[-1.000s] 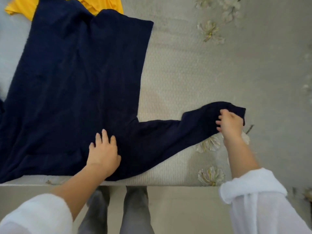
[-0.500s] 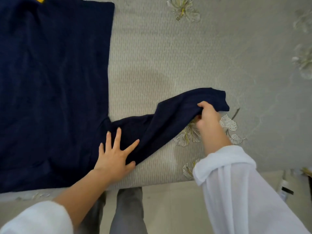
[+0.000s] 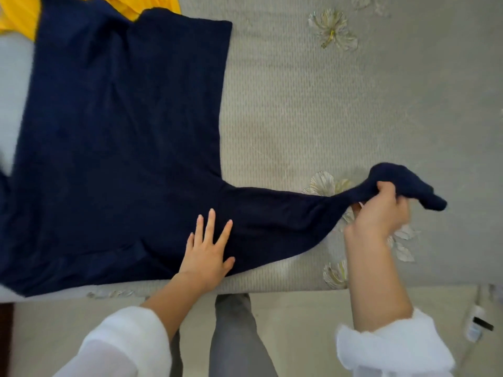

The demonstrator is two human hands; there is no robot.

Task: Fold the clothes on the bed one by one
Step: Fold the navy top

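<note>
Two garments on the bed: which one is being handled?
The navy garment: the left hand presses flat on it, the right hand grips its sleeve. The yellow garment lies untouched beyond it.

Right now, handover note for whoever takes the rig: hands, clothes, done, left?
Left hand: open, pressing flat on the navy top near the armpit.
Right hand: grips the bunched sleeve end, off to the right.
Navy top lies spread on the bed; yellow garment at the far left, partly under it.
Done: top laid flat, no fold visible.
Left: fold sleeve in, fold the body, then the yellow garment.
</note>
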